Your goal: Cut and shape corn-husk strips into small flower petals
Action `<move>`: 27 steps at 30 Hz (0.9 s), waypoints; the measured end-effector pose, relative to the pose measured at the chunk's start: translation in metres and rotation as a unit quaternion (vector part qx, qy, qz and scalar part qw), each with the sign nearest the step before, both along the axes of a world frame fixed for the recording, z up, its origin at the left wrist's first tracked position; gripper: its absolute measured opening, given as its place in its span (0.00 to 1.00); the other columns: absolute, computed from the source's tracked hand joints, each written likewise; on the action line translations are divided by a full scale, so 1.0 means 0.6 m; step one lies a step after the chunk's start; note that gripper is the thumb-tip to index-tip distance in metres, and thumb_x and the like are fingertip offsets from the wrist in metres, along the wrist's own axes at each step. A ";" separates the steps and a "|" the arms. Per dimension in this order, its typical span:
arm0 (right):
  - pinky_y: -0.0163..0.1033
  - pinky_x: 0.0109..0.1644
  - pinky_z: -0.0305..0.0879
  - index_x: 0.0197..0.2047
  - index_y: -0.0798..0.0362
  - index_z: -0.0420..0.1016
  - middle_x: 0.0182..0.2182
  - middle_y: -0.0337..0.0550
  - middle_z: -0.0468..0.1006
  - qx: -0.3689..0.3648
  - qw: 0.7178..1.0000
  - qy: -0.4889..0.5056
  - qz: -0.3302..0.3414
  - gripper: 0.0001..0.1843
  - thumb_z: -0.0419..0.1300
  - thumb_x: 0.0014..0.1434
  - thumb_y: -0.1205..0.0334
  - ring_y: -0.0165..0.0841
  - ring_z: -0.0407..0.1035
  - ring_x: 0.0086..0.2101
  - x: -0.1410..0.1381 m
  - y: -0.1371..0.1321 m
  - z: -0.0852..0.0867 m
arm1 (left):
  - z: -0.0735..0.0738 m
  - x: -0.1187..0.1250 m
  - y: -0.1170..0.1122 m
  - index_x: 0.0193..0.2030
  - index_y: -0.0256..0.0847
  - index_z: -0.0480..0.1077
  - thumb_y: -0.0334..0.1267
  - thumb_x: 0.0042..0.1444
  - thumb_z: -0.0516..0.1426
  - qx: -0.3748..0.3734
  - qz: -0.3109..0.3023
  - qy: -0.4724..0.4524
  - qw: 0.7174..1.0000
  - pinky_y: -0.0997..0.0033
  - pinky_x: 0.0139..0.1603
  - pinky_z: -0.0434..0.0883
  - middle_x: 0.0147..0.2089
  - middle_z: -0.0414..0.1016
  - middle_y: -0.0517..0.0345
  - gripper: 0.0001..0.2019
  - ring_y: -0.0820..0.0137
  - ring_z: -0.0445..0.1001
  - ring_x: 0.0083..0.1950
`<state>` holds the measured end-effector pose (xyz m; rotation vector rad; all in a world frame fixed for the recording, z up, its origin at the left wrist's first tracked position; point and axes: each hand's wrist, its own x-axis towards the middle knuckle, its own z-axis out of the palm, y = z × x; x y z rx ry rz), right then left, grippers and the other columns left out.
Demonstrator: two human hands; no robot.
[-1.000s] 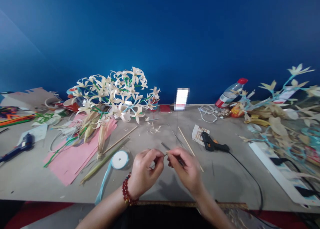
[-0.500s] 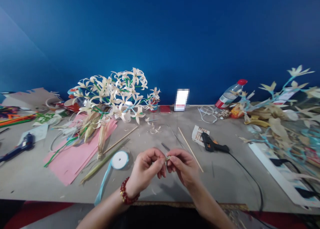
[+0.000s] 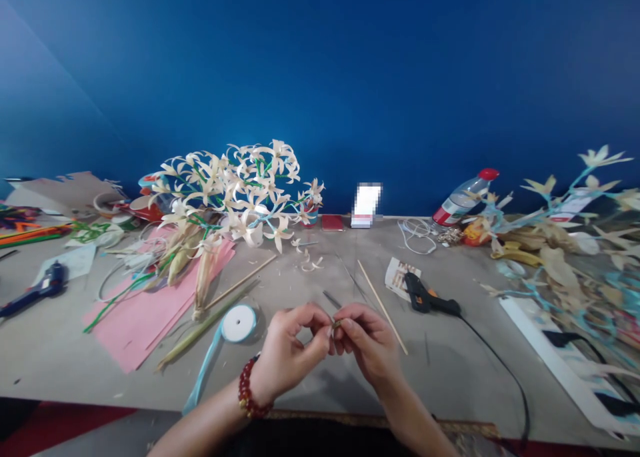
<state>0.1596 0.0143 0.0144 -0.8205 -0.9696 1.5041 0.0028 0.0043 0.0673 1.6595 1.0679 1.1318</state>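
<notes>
My left hand (image 3: 295,344) and my right hand (image 3: 369,340) meet above the near middle of the table, fingertips almost touching. Between them is a small greenish-brown piece (image 3: 337,324), pinched by both; it is too small and too covered by the fingers to name. A red bead bracelet (image 3: 247,387) circles my left wrist. To the left of my left hand lies a white spool of light blue ribbon (image 3: 238,324), its loose end trailing toward the table's near edge. Just beyond my fingers rests a thin grey metal tool (image 3: 331,300), partly hidden.
A black glue gun (image 3: 430,296) with its cord lies right, near a wooden stick (image 3: 383,307). Cream flowers (image 3: 250,197) stand back left, behind pink paper (image 3: 150,317). A blue glue gun (image 3: 37,289), a bottle (image 3: 463,200) and a white power strip (image 3: 555,364) edge the workspace.
My fingertips have shifted slightly around the small piece, which now sits turned between them. The whole view has tilted a little; the things on the table keep their places.
</notes>
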 end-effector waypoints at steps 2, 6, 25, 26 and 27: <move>0.32 0.20 0.61 0.32 0.53 0.79 0.20 0.37 0.75 0.006 1.000 -0.004 0.004 0.11 0.67 0.56 0.54 0.27 0.65 0.18 0.000 0.000 0.000 | 0.002 -0.002 0.001 0.30 0.38 0.70 0.25 0.55 0.55 0.014 0.001 0.008 1.000 0.79 0.30 0.73 0.26 0.78 0.60 0.07 0.75 0.75 0.25; 0.32 0.21 0.62 0.33 0.53 0.78 0.20 0.37 0.75 0.014 1.000 -0.004 0.015 0.10 0.66 0.57 0.54 0.26 0.65 0.17 0.000 0.000 0.000 | 0.005 -0.004 0.003 0.30 0.39 0.70 0.24 0.54 0.55 0.025 0.002 0.019 1.000 0.79 0.32 0.72 0.26 0.78 0.61 0.08 0.76 0.76 0.26; 0.32 0.20 0.61 0.32 0.53 0.79 0.19 0.37 0.74 -0.017 1.000 0.013 0.021 0.11 0.68 0.55 0.54 0.26 0.63 0.17 0.001 0.000 0.006 | 0.004 -0.002 -0.005 0.32 0.39 0.70 0.25 0.58 0.54 -0.008 -0.012 -0.010 1.000 0.81 0.29 0.72 0.28 0.78 0.60 0.07 0.76 0.75 0.27; 0.32 0.20 0.61 0.32 0.53 0.79 0.19 0.36 0.74 -0.017 0.999 0.017 0.022 0.11 0.69 0.54 0.54 0.26 0.63 0.17 0.001 0.000 0.008 | 0.004 -0.002 -0.006 0.32 0.39 0.70 0.25 0.58 0.55 0.000 -0.011 -0.009 1.000 0.81 0.30 0.72 0.28 0.78 0.60 0.07 0.76 0.75 0.27; 0.32 0.20 0.61 0.32 0.53 0.79 0.19 0.36 0.74 -0.017 0.999 0.023 0.022 0.10 0.69 0.54 0.54 0.26 0.63 0.17 0.001 0.000 0.010 | 0.004 -0.002 -0.006 0.33 0.39 0.70 0.25 0.58 0.55 0.008 -0.010 -0.008 1.000 0.81 0.31 0.72 0.28 0.78 0.60 0.07 0.76 0.75 0.27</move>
